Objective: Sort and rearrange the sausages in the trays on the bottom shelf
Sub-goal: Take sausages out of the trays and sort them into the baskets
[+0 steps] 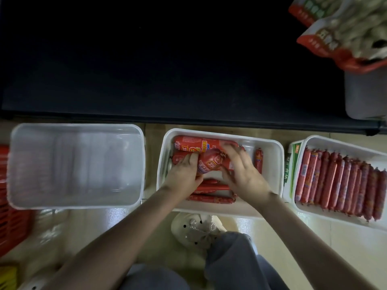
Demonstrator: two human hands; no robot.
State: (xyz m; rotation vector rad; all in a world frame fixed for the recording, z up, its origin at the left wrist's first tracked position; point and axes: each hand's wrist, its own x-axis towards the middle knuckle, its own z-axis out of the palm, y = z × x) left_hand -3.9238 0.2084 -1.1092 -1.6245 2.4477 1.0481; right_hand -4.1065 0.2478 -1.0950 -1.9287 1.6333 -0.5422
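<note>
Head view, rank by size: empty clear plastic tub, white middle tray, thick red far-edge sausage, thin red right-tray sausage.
clear plastic tub and white middle tray: near alike, unranked.
Then thick red sausage.
Smallest: thin red sausage.

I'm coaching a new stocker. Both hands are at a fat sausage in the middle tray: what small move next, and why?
Probably lift the fat red sausage that the left hand grips into the empty clear plastic tray on the left. It lies askew over other fat ones in the middle white plastic tray, which also holds thin red sausages; the right hand lies open by it.
</note>
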